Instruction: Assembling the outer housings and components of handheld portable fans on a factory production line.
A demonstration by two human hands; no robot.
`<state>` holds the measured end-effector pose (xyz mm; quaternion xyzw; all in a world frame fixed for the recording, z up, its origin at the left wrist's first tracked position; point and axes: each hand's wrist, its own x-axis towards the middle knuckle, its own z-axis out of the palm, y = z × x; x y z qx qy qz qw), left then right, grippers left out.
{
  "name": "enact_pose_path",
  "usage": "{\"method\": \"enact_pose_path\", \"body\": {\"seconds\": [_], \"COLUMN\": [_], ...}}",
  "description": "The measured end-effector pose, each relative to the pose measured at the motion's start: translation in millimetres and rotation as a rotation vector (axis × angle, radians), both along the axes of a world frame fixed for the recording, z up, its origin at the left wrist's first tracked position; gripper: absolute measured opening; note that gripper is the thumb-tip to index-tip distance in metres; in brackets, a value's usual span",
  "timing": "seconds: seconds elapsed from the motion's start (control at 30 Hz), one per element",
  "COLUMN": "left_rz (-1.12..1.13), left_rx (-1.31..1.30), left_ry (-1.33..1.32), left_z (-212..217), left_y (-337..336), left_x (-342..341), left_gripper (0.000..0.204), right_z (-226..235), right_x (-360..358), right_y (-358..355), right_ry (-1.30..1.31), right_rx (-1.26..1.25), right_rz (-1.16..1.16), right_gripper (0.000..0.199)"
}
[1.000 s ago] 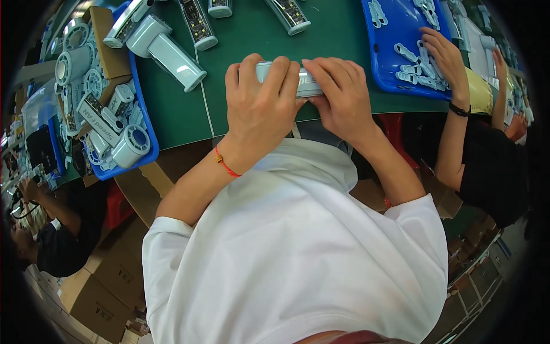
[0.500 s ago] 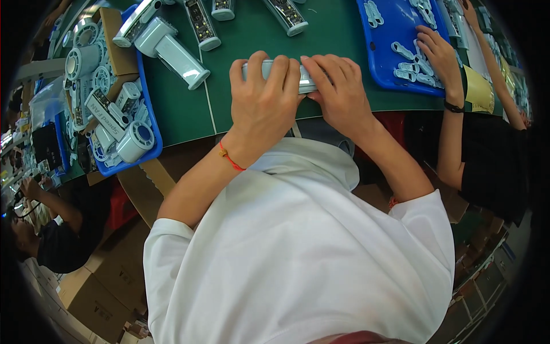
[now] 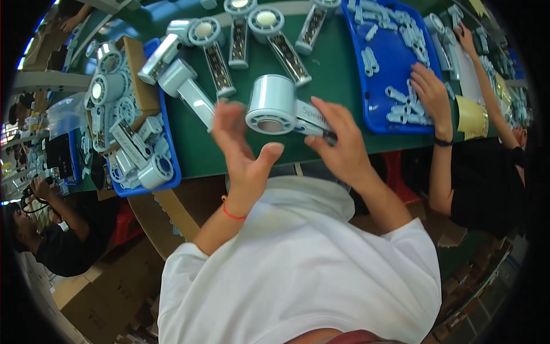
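Item: pale handheld fan (image 3: 279, 108), round drum head on a straight handle, raised just above the green counter (image 3: 338, 86) in front of the person's chest.
Right hand (image 3: 339, 143): fingers closed around the handle end; this hand alone carries the fan.
Left hand (image 3: 243, 150): open, palm turned toward the drum head, fingers spread and apart from it, holding nothing.
Handling, judged: rigid moulded plastic, light, smooth and likely a little slippery; the open face of the drum looks the delicate part.
Hold point, judged: the handle, or the solid rim of the drum, never the open face.
Neighbours on counter: row of like fans (image 3: 246, 34) lying side by side beyond the hands; blue bin (image 3: 172, 172) of fan parts at left; blue tray (image 3: 366, 97) of small pale pieces at right.
Other person: a co-worker's hand (image 3: 431, 92) rests in that tray.
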<state>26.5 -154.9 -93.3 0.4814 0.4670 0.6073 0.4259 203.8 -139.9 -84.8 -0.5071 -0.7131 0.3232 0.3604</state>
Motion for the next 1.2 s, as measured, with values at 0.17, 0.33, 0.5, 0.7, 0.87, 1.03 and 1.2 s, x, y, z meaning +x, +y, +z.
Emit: {"method": "enact_pose_path", "body": {"seconds": [0.17, 0.33, 0.5, 0.7, 0.87, 1.03, 1.2], "left_rz": [-0.360, -0.285, -0.125, -0.302, 0.228, 0.007, -0.058], "left_rx": [-0.284, 0.054, -0.192, -0.180, -0.071, -0.720, -0.636], "left_ry": [-0.150, 0.873, 1.344, 1.587, 1.196, 0.846, 1.138], "left_z": [65, 122, 98, 49, 71, 10, 18], "left_y": [47, 215, 363, 433, 445, 452, 417], "left_x": [7, 15, 47, 81, 20, -53, 1], "left_gripper": [0.043, 0.040, 0.042, 0.056, 0.065, 0.083, 0.074], "right_z": [52, 46, 41, 42, 16, 43, 78], "right_x": [11, 81, 66, 63, 83, 72, 56], "right_y": [27, 69, 108, 129, 148, 146, 102], "right_ry": [-0.049, -0.717, -0.598, -0.752, -0.715, -0.769, 0.097], "right_rx": [0.311, 0.121, 0.015, -0.075, -0.024, 0.113, -0.184], "right_rz": [0.003, -0.389, -0.291, -0.390, -0.399, -0.403, -0.454], "right_gripper": [0.022, 0.031, 0.044, 0.035, 0.028, 0.035, 0.019]}}
